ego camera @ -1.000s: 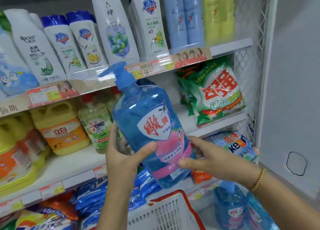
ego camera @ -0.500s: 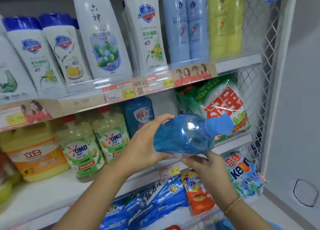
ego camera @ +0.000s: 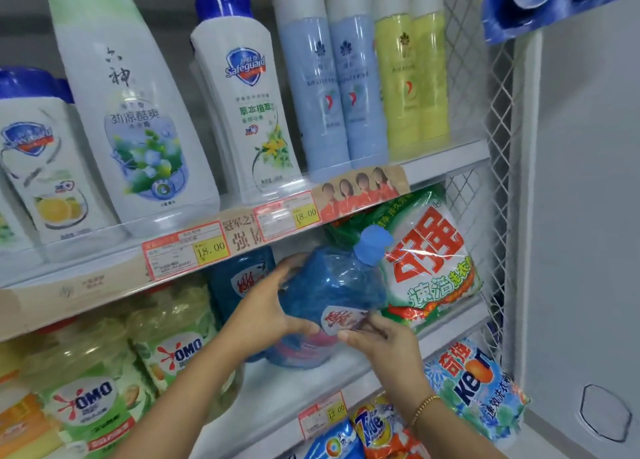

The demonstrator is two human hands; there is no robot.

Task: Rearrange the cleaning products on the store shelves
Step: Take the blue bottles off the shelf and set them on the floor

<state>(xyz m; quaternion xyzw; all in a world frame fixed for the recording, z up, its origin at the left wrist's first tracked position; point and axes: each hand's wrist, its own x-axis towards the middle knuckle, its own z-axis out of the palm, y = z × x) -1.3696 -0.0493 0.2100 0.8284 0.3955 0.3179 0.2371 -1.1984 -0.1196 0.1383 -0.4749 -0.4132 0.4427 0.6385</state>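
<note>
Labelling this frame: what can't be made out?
Head view:
1. Base of the bottle: covered by left hand and right hand; whether it rests on the shelf, cannot tell.
2. The rear bottle: mostly hidden by the left hand.
3. The Tide bag: cut off by the bottom edge.
4. Lower price tag: small print blurred.

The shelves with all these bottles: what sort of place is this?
Most likely a small shop's aisle for washing and cleaning goods. Price tags line the shelf edges, matching bottles stand in rows, and bags of washing powder sit below. A blue bottle is held at the shelf.
</note>
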